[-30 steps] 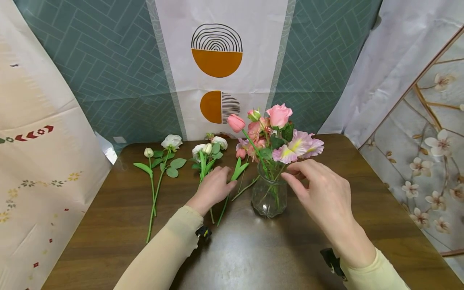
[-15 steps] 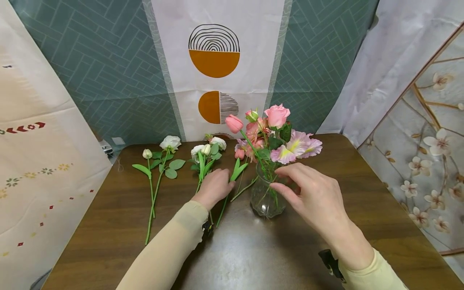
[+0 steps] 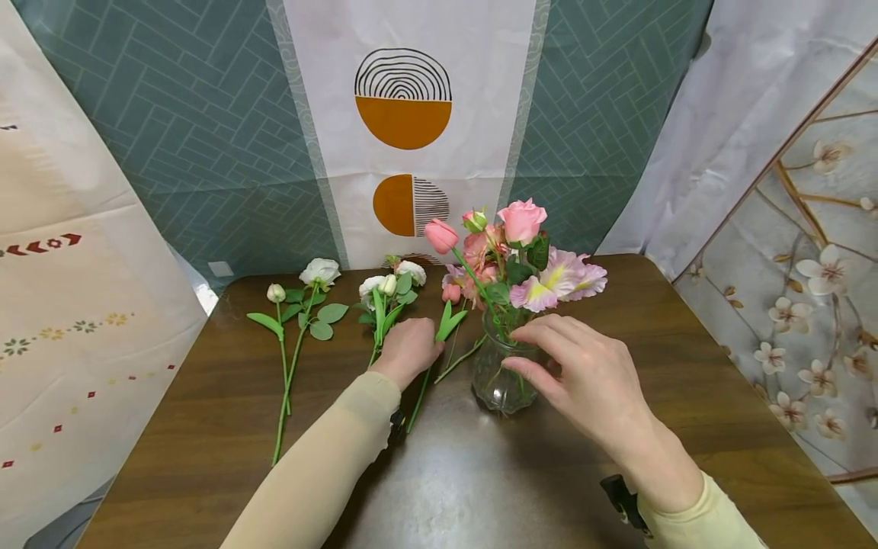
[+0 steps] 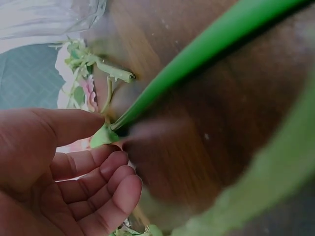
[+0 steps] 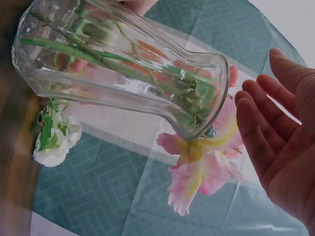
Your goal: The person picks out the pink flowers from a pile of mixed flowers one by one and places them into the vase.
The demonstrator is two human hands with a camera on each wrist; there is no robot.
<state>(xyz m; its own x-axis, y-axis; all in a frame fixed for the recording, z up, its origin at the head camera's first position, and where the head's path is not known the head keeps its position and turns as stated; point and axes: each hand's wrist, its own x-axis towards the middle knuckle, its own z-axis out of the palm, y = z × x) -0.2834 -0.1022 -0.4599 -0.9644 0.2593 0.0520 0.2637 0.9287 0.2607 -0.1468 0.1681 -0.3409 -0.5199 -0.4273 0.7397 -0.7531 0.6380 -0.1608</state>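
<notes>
My left hand (image 3: 409,347) reaches down to the table at a pink tulip (image 3: 451,293) lying there. In the left wrist view its thumb and index finger pinch the green stem (image 4: 104,136) at the base of a long leaf. A glass vase (image 3: 495,385) stands to the right, holding a pink rose (image 3: 523,221), another pink tulip (image 3: 440,236) and a pink-and-yellow iris (image 3: 559,280). Beside the vase's rim hovers my right hand (image 3: 583,381), fingers loosely curved with nothing between them; the right wrist view shows a gap between the fingertips and the glass (image 5: 147,83).
White flowers (image 3: 373,288) with green stems lie just left of my left hand. Further left lie a white rose (image 3: 320,271) and a white tulip (image 3: 277,293). A cut stem (image 3: 459,361) lies between the left hand and the vase. Patterned cloths (image 3: 206,152) hang behind the table (image 3: 206,396).
My right hand has moved a little left and down, closer to the vase's front. The left hand has settled lower at the tulip stem. The view has shifted slightly.
</notes>
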